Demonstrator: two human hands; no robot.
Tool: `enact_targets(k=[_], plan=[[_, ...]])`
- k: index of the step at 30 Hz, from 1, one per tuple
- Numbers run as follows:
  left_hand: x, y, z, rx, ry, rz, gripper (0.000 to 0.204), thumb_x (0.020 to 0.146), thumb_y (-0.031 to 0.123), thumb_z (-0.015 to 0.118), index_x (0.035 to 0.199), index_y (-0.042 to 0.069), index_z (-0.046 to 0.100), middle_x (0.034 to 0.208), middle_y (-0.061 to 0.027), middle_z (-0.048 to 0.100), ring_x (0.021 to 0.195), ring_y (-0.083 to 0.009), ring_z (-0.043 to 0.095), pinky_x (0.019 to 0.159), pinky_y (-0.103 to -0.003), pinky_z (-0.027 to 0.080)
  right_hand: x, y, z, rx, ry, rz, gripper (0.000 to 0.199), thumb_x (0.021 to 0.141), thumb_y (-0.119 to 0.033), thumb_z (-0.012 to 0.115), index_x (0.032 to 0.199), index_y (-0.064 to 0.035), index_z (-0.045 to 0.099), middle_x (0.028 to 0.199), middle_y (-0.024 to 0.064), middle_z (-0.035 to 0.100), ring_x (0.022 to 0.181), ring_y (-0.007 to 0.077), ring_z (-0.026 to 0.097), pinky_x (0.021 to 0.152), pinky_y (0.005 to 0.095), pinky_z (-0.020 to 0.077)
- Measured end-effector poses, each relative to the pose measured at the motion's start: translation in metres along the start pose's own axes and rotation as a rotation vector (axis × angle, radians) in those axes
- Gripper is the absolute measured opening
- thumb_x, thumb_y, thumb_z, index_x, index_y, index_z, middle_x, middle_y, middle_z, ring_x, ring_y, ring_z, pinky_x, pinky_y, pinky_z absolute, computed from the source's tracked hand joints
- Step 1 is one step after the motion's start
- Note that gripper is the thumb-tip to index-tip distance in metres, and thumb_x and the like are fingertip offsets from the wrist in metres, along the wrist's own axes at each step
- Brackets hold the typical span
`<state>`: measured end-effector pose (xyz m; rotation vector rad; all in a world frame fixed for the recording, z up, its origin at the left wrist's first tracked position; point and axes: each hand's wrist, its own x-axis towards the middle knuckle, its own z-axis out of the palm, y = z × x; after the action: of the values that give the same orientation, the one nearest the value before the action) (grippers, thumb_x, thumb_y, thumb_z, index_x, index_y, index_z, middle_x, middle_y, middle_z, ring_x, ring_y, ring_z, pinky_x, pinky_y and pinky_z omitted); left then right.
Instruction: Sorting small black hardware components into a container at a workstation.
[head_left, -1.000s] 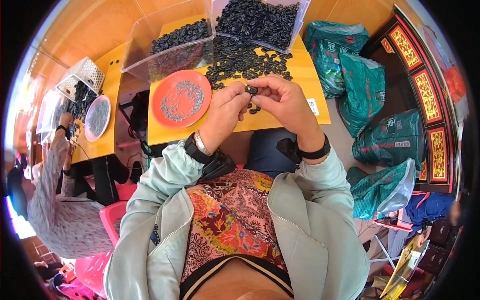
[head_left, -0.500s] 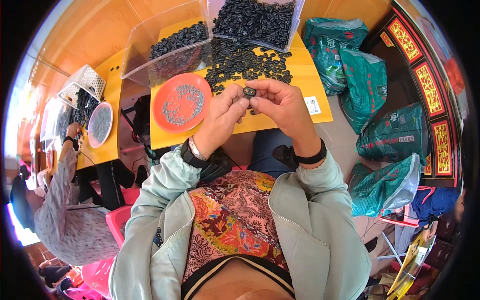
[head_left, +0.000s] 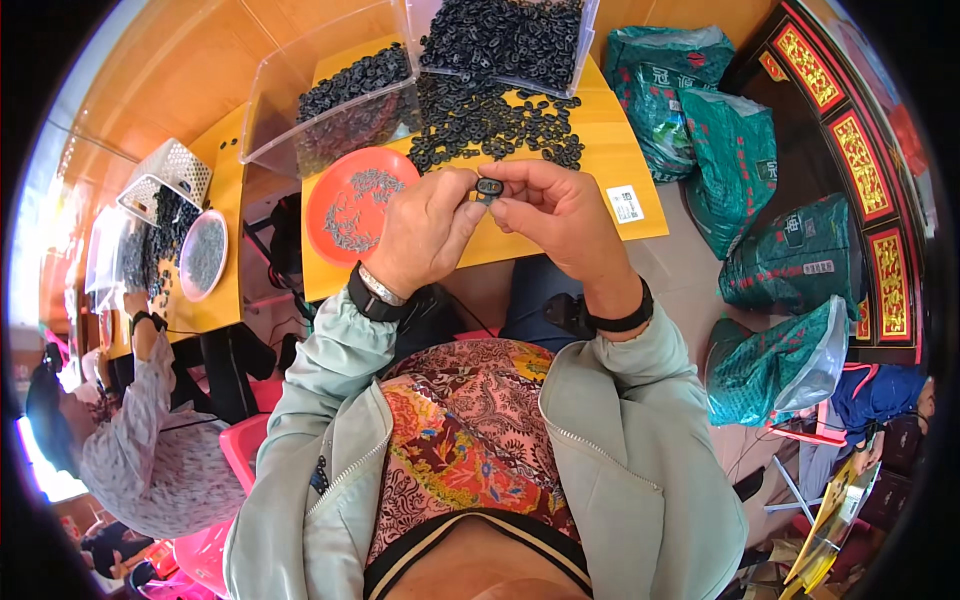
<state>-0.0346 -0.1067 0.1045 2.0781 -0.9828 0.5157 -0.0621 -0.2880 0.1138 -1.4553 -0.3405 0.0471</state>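
A small black oval piece with two holes [head_left: 489, 187] is pinched between my two hands, above the near edge of the yellow table [head_left: 480, 236]. My left hand [head_left: 425, 222] has its thumb and fingers closed at the piece's left side. From the right, my right hand [head_left: 550, 210] grips it between thumb and forefinger. Just left of my hands lies a red plate [head_left: 320, 215] with many small grey metal bits [head_left: 352, 228] on it. Beyond my fingers, loose black oval pieces [head_left: 500, 125] are spread over the table top.
Clear plastic bins [head_left: 275, 118] of black pieces stand at the back. Green sacks [head_left: 730, 165] line the right side. On the left, another person [head_left: 150, 460] works at a second table with a white basket [head_left: 165, 180] and a plate of grey bits [head_left: 204, 255].
My left hand has turned and shifted slightly left, and the black piece now shows its two holes flat toward me. The other person's arm has drawn nearer to their body.
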Motion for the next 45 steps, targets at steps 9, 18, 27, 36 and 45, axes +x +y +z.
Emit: enact_targets(k=[9, 18, 27, 36, 45], plan=[[-0.001, -0.001, 0.0, 0.039, 0.003, 0.052, 0.019, 0.08, 0.008, 0.058, 0.095, 0.001, 0.05, 0.075, -0.0132, 0.053, 0.065, -0.032, 0.055, 0.055, -0.039, 0.044, -0.003, 0.001, 0.002, 0.011, -0.01, 0.003, 0.033, 0.082, 0.001, 0.061, 0.115, 0.0006, 0.059, 0.082, -0.0011, 0.057, 0.069, 0.005, 0.053, 0.063, 0.0183, 0.0449], [-0.001, 0.001, 0.0, 0.089, 0.048, 0.132, 0.016, 0.078, 0.007, 0.059, 0.09, 0.001, 0.051, 0.073, -0.0131, 0.052, 0.063, -0.0316, 0.054, 0.053, -0.039, 0.043, -0.006, -0.005, 0.004, -0.103, -0.034, -0.035, 0.029, 0.085, 0.0, 0.059, 0.114, 0.0003, 0.06, 0.075, -0.0013, 0.056, 0.067, 0.0045, 0.051, 0.061, 0.0186, 0.0436], [-0.011, 0.0, 0.012, 0.088, 0.178, 0.102, 0.015, 0.077, 0.006, 0.058, 0.088, 0.001, 0.05, 0.071, -0.0134, 0.05, 0.06, -0.0326, 0.053, 0.05, -0.039, 0.042, -0.007, -0.003, 0.013, -0.157, 0.01, -0.062, 0.023, 0.086, 0.001, 0.056, 0.108, 0.0011, 0.061, 0.078, 0.0009, 0.059, 0.066, 0.0054, 0.054, 0.061, 0.0196, 0.0456], [-0.014, -0.003, 0.024, -0.031, 0.178, -0.031, 0.009, 0.08, 0.005, 0.056, 0.085, 0.002, 0.049, 0.069, -0.0144, 0.05, 0.06, -0.0338, 0.053, 0.051, -0.04, 0.042, 0.0, 0.001, 0.01, -0.192, 0.012, 0.034, 0.019, 0.087, -0.002, 0.055, 0.105, 0.0015, 0.061, 0.074, 0.0013, 0.06, 0.064, 0.0057, 0.055, 0.059, 0.0194, 0.0459], [-0.026, -0.009, -0.003, -0.084, 0.23, -0.31, 0.008, 0.085, 0.01, 0.057, 0.082, 0.003, 0.055, 0.067, -0.0156, 0.057, 0.061, -0.0322, 0.058, 0.054, -0.037, 0.045, 0.143, -0.04, -0.01, -0.758, -0.107, -0.434, 0.023, 0.081, -0.01, 0.06, 0.101, 0.0022, 0.058, 0.062, 0.0026, 0.057, 0.054, 0.0066, 0.053, 0.049, 0.0215, 0.0416]])
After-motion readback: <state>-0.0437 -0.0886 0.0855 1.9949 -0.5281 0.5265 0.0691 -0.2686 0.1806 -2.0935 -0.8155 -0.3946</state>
